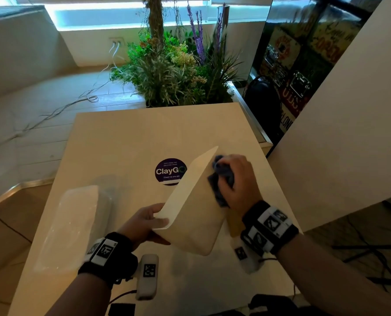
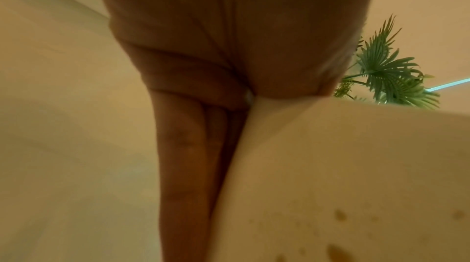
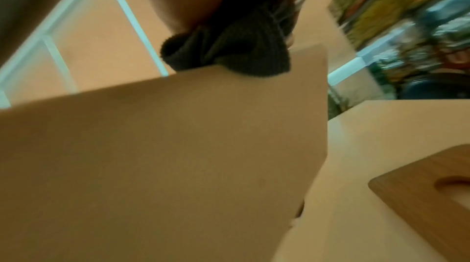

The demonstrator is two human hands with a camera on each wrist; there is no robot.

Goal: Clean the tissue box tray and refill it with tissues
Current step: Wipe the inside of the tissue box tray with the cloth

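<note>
A cream tissue box tray (image 1: 190,213) is held tilted above the table, underside toward me. My left hand (image 1: 144,221) grips its near left edge, thumb on the outside; in the left wrist view the fingers (image 2: 183,145) lie along the tray (image 2: 356,165), which shows brown spots low down. My right hand (image 1: 235,176) holds a dark blue cloth (image 1: 221,179) bunched against the tray's far right side. The right wrist view shows the cloth (image 3: 229,53) pressed at the tray's (image 3: 165,155) upper edge. A wrapped pack of white tissues (image 1: 76,224) lies on the table at the left.
The beige table (image 1: 126,137) carries a round purple ClayGo sticker (image 1: 168,171). A wooden lid with a slot (image 3: 427,192) lies on the table to the right. Plants (image 1: 174,71) stand beyond the far edge. A white wall panel (image 1: 349,133) rises at the right.
</note>
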